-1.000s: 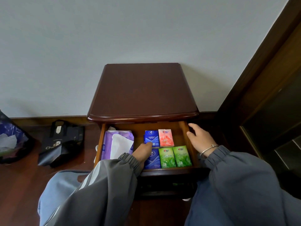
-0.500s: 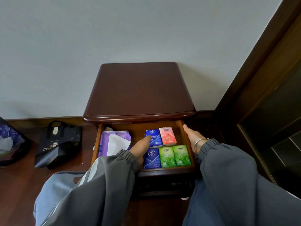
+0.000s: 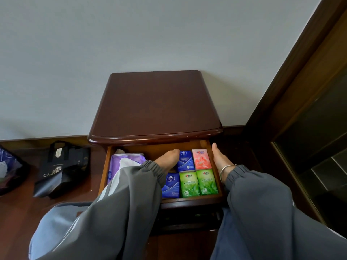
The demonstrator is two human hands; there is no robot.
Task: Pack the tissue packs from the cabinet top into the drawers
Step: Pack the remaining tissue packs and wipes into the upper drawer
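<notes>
Both hands in the open top drawer, tissue packs already inside it.

I see the left hand (image 3: pixel 167 160) reaching flat into the drawer (image 3: pixel 189 200), fingers extended and not gripping, its edge touching the upper blue tissue pack (image 3: pixel 185 161). The right hand (image 3: pixel 220 159) lies along the drawer's right wall, fingers straight and gripping nothing, a silver bracelet (image 3: pixel 226 169) on the wrist. Just right of the upper blue pack sits a pink tissue pack (image 3: pixel 202 159); in the front row a lower blue tissue pack (image 3: pixel 171 185), partly under my left sleeve, then two green tissue packs (image 3: pixel 198 182) side by side. A purple soft tissue pack (image 3: pixel 123 160) fills the drawer's left side. The cabinet top (image 3: pixel 155 106) is bare dark wood. A black paper bag (image 3: pixel 62 168) stands on the floor to the left.
</notes>
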